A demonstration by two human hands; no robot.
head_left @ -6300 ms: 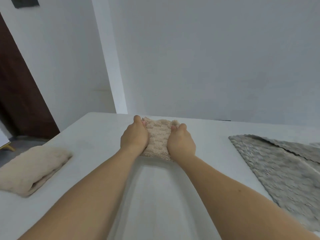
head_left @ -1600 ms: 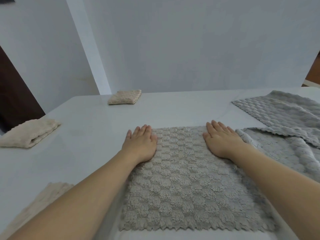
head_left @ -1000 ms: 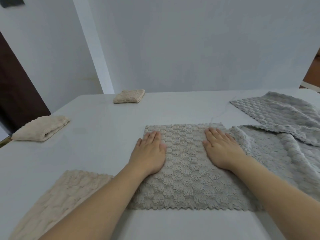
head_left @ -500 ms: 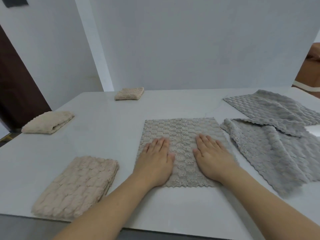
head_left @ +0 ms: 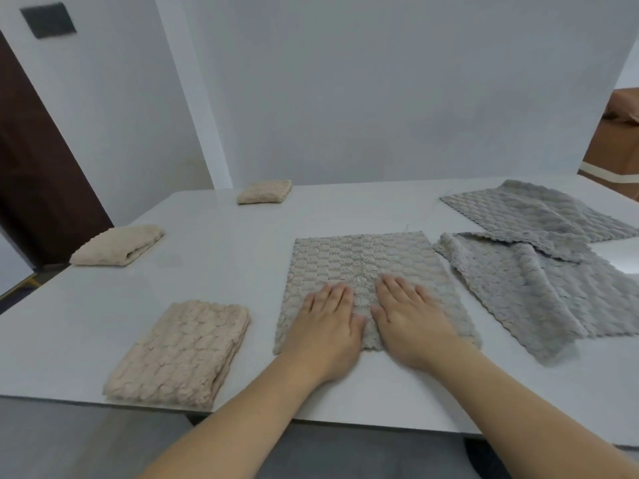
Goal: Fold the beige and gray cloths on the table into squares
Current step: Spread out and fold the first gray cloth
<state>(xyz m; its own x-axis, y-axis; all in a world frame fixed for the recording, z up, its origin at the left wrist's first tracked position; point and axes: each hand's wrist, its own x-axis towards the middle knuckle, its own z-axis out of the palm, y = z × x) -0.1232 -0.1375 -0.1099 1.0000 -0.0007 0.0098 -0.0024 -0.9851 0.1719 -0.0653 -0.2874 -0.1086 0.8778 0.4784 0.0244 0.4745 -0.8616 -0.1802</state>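
Observation:
A gray textured cloth [head_left: 366,264] lies spread flat on the white table [head_left: 221,257] in front of me. My left hand [head_left: 328,330] and my right hand [head_left: 411,326] press flat on its near edge, side by side, fingers straight. A folded beige cloth [head_left: 183,350] sits at the near left. Another folded beige cloth [head_left: 117,245] lies at the far left edge, and a small folded beige one [head_left: 264,191] is at the back. Two unfolded gray cloths [head_left: 539,285] overlap on the right.
The table's near edge [head_left: 345,423] runs just below my wrists. A white wall stands behind the table, with a dark door [head_left: 38,174] at the left. A brown piece of furniture [head_left: 615,146] shows at the far right.
My hands have slid down the gray cloth toward its near edge and closer together. The view has drawn back, so more of the table and its near edge shows.

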